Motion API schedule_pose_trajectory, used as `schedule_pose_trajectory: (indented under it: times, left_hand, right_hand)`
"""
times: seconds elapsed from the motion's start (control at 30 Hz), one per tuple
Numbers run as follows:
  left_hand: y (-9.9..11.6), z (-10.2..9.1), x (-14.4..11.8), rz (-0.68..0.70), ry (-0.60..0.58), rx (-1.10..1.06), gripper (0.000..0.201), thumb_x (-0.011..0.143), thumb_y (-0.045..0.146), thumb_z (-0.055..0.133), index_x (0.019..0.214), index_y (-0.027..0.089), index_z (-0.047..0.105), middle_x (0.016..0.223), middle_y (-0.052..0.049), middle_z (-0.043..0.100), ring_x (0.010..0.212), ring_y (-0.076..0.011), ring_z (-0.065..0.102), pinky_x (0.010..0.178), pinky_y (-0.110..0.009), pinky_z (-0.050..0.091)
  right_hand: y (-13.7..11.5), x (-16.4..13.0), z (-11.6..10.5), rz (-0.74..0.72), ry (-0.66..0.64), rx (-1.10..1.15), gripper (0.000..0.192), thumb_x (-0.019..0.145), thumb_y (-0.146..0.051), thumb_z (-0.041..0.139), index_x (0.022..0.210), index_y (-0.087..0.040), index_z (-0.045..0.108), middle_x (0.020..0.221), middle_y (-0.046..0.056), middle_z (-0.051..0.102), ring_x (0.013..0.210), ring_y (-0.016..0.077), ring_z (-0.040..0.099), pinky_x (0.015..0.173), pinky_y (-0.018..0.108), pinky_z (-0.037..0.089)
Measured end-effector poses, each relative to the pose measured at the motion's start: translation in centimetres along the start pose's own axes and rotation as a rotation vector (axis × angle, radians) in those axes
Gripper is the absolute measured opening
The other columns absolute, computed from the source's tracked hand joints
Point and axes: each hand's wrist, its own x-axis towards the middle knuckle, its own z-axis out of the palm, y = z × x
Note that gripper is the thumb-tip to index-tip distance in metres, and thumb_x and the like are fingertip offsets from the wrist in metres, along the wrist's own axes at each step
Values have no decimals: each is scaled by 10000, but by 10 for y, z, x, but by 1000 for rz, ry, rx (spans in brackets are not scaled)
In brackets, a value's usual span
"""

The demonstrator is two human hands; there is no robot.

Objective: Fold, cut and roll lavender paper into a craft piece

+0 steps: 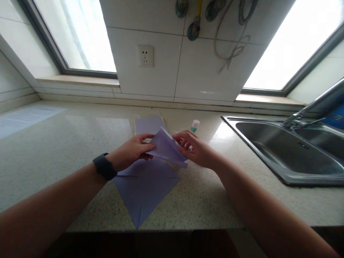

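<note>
A purple square sheet of paper (146, 190) with cuts from its corners lies on the speckled counter (67, 143). One flap of it (168, 147) is lifted and folded toward the middle. My left hand (133, 151), with a dark watch on the wrist, pinches the flap's left edge. My right hand (195, 148), wearing a ring, grips the flap's right side. Whether my right hand also holds something small is hidden by the paper.
More purple paper (149, 124) lies behind the hands. A glue stick (195, 125) with a green band stands beyond my right hand. A steel sink (285, 150) with a tap (309, 109) is at the right. A wall socket (145, 56) and hanging utensils are above. A printed sheet (24, 120) lies far left.
</note>
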Motion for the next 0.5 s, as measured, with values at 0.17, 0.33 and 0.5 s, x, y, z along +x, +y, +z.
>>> schedule_pose_trajectory:
  times: [0.17, 0.33, 0.5]
  left_hand:
    - [-1, -3, 0, -18, -74, 22, 549, 850, 325, 752, 1354, 222, 558, 950, -42, 694, 727, -128, 635, 612, -227, 515]
    - [3, -6, -2, -26, -141, 146, 553, 865, 352, 722, 1370, 211, 545, 722, 27, 609, 570, -107, 531, 508, -210, 410]
    - [1, -12, -1, 71, -91, 558, 616, 880, 421, 673, 1422, 189, 493, 828, -20, 627, 672, -169, 578, 625, -293, 461]
  right_hand:
    - [-8, 0, -4, -56, -73, -158, 444, 900, -26, 490, 1163, -309, 708, 1333, 70, 487, 1161, 205, 562, 971, 386, 505]
    - [-12, 2, -9, -49, -143, -277, 223, 909, -168, 580, 1056, -242, 732, 1287, 95, 554, 1219, 261, 534, 1068, 464, 450]
    - [-4, 2, -5, -21, -200, -321, 176, 915, -273, 652, 1066, -206, 712, 1199, 115, 629, 1166, 266, 569, 1038, 444, 464]
